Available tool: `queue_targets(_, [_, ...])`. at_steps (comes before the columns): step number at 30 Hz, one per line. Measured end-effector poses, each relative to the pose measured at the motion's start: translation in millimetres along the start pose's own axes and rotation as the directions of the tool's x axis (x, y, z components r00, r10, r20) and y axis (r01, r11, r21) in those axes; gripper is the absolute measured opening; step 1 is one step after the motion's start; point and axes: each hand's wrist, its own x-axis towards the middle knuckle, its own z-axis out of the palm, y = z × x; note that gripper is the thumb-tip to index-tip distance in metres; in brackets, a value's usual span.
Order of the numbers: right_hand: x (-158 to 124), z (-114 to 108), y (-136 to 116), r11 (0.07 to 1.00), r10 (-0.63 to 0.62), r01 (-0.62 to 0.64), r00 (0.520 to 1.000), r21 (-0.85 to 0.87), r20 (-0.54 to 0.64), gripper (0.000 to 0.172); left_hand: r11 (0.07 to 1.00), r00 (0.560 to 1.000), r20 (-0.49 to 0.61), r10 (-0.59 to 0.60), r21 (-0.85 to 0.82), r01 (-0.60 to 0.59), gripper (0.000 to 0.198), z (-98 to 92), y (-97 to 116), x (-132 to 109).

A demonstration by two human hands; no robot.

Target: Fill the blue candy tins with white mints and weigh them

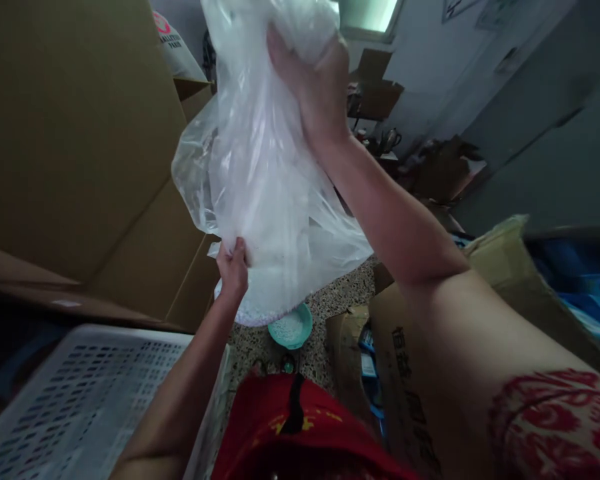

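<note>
A large translucent plastic bag (pixel 275 167) hangs between my hands. My right hand (pixel 320 87) grips it high up, fingers wrapped into the gathered plastic. Lower on the left, my left hand (pixel 234 267) pinches the bag's edge. Below the bag, partly covered by it, a turquoise basin (pixel 291 327) rests on the floor with white grainy material inside. More whitish, grainy stuff shows at the bag's lower rim; whether it lies inside the bag or in something behind it, I cannot tell.
Tall cardboard boxes (pixel 80 133) stand at my left, above a white perforated plastic crate (pixel 95 373). On my right is an open cardboard carton (pixel 415 373) beside blue packages (pixel 585 287). Farther back are a metal kettle (pixel 391 140) and more boxes. Speckled floor (pixel 345 287) shows between.
</note>
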Motion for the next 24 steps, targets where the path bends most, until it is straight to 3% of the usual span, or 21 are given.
queue_targets(2, [-9.9, 1.8, 15.2, 0.995, 0.088, -0.092, 0.992, -0.042, -0.085, 0.030, 0.998, 0.999, 0.006, -0.043, 0.035, 0.043, 0.035, 0.3, -12.5, 9.7])
queue_targets(5, [-25.5, 3.7, 30.8, 0.984, 0.150, -0.158, 0.983, -0.081, -0.104, 0.025, 0.992, 0.993, 0.032, -0.115, 0.063, 0.113, 0.034, 2.3, -29.8, 26.8])
queue_targets(8, [-39.3, 6.3, 43.9, 0.986, 0.123, -0.140, 0.977, -0.085, -0.175, 0.022, 0.979, 0.980, 0.072, -0.186, 0.093, 0.179, 0.035, 3.7, -46.3, 44.3])
queue_targets(12, [-47.5, 12.0, 58.4, 0.991, 0.064, -0.087, 0.977, -0.106, -0.204, 0.033, 0.959, 0.951, 0.144, -0.272, 0.127, 0.255, 0.037, 1.3, -60.8, 62.2])
queue_targets(14, [-47.1, 15.6, 66.2, 0.985, 0.068, -0.098, 0.977, -0.144, -0.203, 0.035, 0.930, 0.913, 0.193, -0.358, 0.155, 0.332, 0.036, -4.7, -61.0, 71.5])
queue_targets(16, [-45.7, 19.5, 76.4, 0.981, 0.071, -0.106, 0.974, -0.160, -0.213, 0.034, 0.897, 0.842, 0.310, -0.441, 0.194, 0.398, 0.037, -17.4, -57.2, 84.4])
queue_targets(18, [-45.2, 23.0, 88.7, 0.992, 0.061, -0.086, 0.966, -0.093, -0.250, 0.034, 0.903, 0.801, 0.419, -0.428, 0.171, 0.393, 0.045, -37.8, -53.9, 100.7])
queue_targets(19, [-45.6, 24.3, 95.1, 0.996, 0.057, -0.072, 0.962, -0.045, -0.265, 0.034, 0.922, 0.830, 0.405, -0.384, 0.125, 0.366, 0.050, -50.0, -54.3, 108.8])
queue_targets(21, [-47.9, 25.6, 106.7, 0.999, 0.053, -0.050, 0.958, 0.018, -0.281, 0.032, 0.952, 0.929, 0.210, -0.306, 0.092, 0.292, 0.052, -74.5, -62.3, 120.5])
queue_targets(23, [-51.3, 24.6, 115.7, 0.999, 0.048, -0.041, 0.962, 0.031, -0.269, 0.031, 0.920, 0.945, 0.034, -0.325, 0.242, 0.308, 0.049, -92.6, -81.1, 121.3])
queue_targets(24, [-53.0, 23.3, 119.1, 0.999, 0.048, -0.043, 0.964, 0.027, -0.262, 0.031, 0.873, 0.927, 0.020, -0.375, 0.343, 0.346, 0.050, -97.5, -93.7, 116.6])
